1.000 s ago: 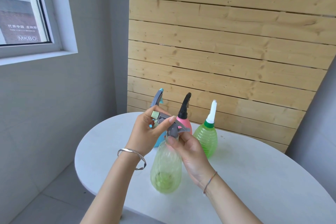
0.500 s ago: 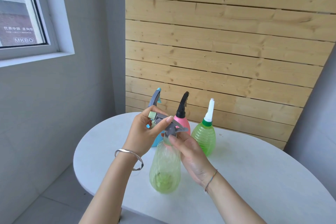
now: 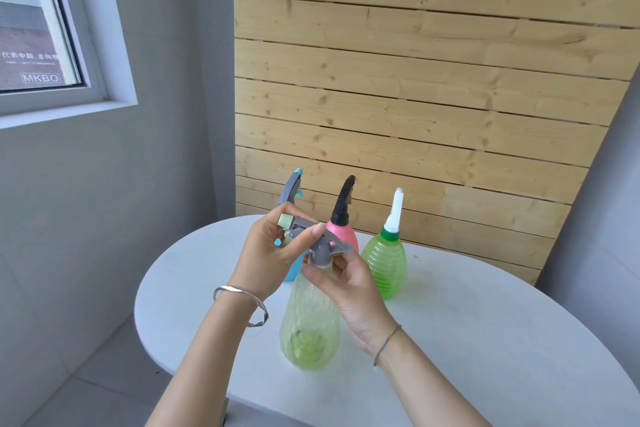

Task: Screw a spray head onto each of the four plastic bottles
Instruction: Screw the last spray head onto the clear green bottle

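A pale green see-through bottle (image 3: pixel 309 326) is held above the white table (image 3: pixel 467 340), its base near the front edge. My left hand (image 3: pixel 273 253) grips the grey spray head (image 3: pixel 320 242) sitting on the bottle's neck. My right hand (image 3: pixel 349 284) holds the bottle's neck and shoulder just below the grey collar. Behind them stand three bottles with heads on: a blue one (image 3: pixel 292 191) mostly hidden by my left hand, a pink one (image 3: pixel 344 230) with a black head, and a ribbed green one (image 3: pixel 386 262) with a white nozzle.
A wooden slat panel (image 3: pixel 415 80) leans against the wall behind the table. A grey wall with a window (image 3: pixel 38 28) is on the left. The table's rounded edge drops to a tiled floor (image 3: pixel 86 385) on the left.
The view has shifted slightly. The spray head and both hands stay on the pale green bottle, with only small turning of the fingers.
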The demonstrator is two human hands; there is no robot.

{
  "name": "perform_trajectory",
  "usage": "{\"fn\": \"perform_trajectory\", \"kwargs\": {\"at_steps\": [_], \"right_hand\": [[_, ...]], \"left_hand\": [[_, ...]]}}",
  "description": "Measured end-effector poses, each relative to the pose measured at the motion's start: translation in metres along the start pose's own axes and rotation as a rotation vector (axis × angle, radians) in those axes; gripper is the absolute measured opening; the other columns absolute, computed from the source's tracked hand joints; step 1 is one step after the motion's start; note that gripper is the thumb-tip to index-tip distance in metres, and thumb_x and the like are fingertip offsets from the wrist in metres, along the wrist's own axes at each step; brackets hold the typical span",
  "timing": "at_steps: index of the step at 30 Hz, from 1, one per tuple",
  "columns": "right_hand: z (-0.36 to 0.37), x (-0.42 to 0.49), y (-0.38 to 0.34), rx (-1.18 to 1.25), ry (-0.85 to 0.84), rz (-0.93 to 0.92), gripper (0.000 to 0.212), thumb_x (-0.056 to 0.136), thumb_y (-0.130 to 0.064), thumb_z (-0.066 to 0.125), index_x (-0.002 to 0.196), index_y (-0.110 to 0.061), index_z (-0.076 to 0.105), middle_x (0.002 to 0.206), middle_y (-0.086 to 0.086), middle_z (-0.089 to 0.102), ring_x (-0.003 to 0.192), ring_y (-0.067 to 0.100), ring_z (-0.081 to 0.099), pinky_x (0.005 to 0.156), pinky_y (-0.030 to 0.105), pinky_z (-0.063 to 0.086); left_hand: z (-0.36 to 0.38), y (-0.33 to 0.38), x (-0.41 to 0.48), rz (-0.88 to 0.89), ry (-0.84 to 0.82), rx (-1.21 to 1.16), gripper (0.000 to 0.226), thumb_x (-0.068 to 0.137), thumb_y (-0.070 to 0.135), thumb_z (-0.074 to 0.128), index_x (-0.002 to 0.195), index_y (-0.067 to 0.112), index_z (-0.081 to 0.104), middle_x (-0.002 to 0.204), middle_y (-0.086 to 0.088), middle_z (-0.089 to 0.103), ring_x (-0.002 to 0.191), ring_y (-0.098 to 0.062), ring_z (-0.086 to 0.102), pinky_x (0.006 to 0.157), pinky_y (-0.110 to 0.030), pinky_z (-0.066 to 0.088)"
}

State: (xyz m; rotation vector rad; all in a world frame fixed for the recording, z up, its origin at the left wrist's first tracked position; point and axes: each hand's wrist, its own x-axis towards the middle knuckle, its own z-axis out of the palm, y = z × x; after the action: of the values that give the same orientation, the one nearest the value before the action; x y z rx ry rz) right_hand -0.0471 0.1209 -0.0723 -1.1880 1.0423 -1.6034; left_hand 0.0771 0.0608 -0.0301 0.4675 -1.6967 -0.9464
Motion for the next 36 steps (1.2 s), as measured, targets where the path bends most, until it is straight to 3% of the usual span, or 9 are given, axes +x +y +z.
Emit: {"fn": "perform_trajectory", "kwargs": {"at_steps": [5,9,14,18,22,27,31,34,36], "right_hand": [[-0.007,-0.003,-0.005,0.068,-0.173,0.097,0.033,0.083,-0.023,0.066,0.115,-0.015,0.063,0.118,-0.004,0.067,0.119,0.011,0.057,0.103,0.026,0.043],[-0.005,-0.002,-0.003,0.036,-0.077,0.069,0.04,0.075,-0.017,0.072,0.113,-0.012,0.062,0.112,-0.004,0.07,0.113,0.011,0.061,0.093,0.023,0.047],[-0.007,-0.003,-0.007,0.174,-0.159,0.146,0.036,0.083,-0.019,0.064,0.115,-0.002,0.059,0.115,0.005,0.067,0.116,0.017,0.059,0.108,0.036,0.039],[-0.004,-0.001,-0.002,0.093,-0.042,0.049,0.029,0.073,-0.014,0.071,0.101,-0.015,0.063,0.107,0.0,0.067,0.105,0.01,0.06,0.089,0.025,0.047],[-0.005,-0.003,-0.005,0.12,-0.177,0.077,0.04,0.082,-0.02,0.066,0.12,-0.014,0.059,0.118,-0.005,0.067,0.118,0.009,0.058,0.099,0.023,0.045],[-0.001,-0.002,-0.003,0.033,-0.087,0.006,0.039,0.076,-0.017,0.072,0.114,-0.011,0.062,0.111,-0.006,0.071,0.108,0.005,0.063,0.085,0.014,0.048],[-0.008,0.002,-0.011,-0.087,-0.189,0.027,0.035,0.087,-0.008,0.059,0.121,-0.003,0.057,0.12,-0.001,0.065,0.112,0.003,0.06,0.093,0.016,0.045],[-0.013,0.003,-0.019,-0.165,-0.266,0.062,0.032,0.091,-0.006,0.054,0.123,-0.003,0.056,0.117,-0.006,0.066,0.112,0.0,0.06,0.094,0.015,0.045],[-0.014,0.003,-0.021,-0.176,-0.208,0.038,0.028,0.089,-0.006,0.057,0.117,-0.006,0.059,0.104,-0.012,0.071,0.101,-0.002,0.064,0.086,0.014,0.048]], "left_hand": [[0.0,0.002,0.0,0.001,0.0,-0.013,0.016,0.074,0.029,0.064,0.075,0.014,0.061,0.065,0.017,0.068,0.061,0.001,0.062,0.057,-0.008,0.047],[0.001,0.002,-0.001,0.007,0.003,0.005,0.024,0.074,0.032,0.065,0.076,0.009,0.062,0.066,0.015,0.068,0.063,0.0,0.06,0.061,-0.01,0.048],[-0.001,0.003,-0.001,-0.015,-0.002,-0.036,0.015,0.074,0.029,0.064,0.074,0.015,0.061,0.064,0.013,0.068,0.058,-0.001,0.061,0.056,-0.01,0.049],[-0.002,0.003,-0.002,-0.002,0.001,0.0,0.021,0.074,0.033,0.065,0.075,0.012,0.062,0.066,0.014,0.067,0.063,-0.001,0.06,0.062,-0.01,0.048],[-0.002,0.004,-0.002,-0.018,-0.007,-0.02,0.022,0.074,0.031,0.065,0.076,0.01,0.061,0.065,0.014,0.068,0.059,-0.001,0.061,0.057,-0.011,0.049],[-0.001,0.006,-0.002,-0.02,-0.009,-0.034,0.019,0.073,0.031,0.065,0.076,0.013,0.061,0.066,0.012,0.068,0.061,-0.001,0.061,0.057,-0.01,0.049],[0.001,0.006,-0.004,-0.042,0.009,-0.069,0.019,0.073,0.031,0.065,0.076,0.012,0.061,0.064,0.013,0.068,0.057,-0.002,0.062,0.053,-0.012,0.05],[0.004,0.005,-0.007,-0.046,0.053,-0.041,0.02,0.077,0.035,0.066,0.085,0.018,0.06,0.073,0.015,0.068,0.062,-0.001,0.063,0.053,-0.011,0.049],[0.004,0.0,-0.012,-0.042,0.097,0.079,0.026,0.081,0.042,0.066,0.1,0.029,0.054,0.094,0.019,0.062,0.079,-0.001,0.058,0.065,-0.007,0.046]]}}
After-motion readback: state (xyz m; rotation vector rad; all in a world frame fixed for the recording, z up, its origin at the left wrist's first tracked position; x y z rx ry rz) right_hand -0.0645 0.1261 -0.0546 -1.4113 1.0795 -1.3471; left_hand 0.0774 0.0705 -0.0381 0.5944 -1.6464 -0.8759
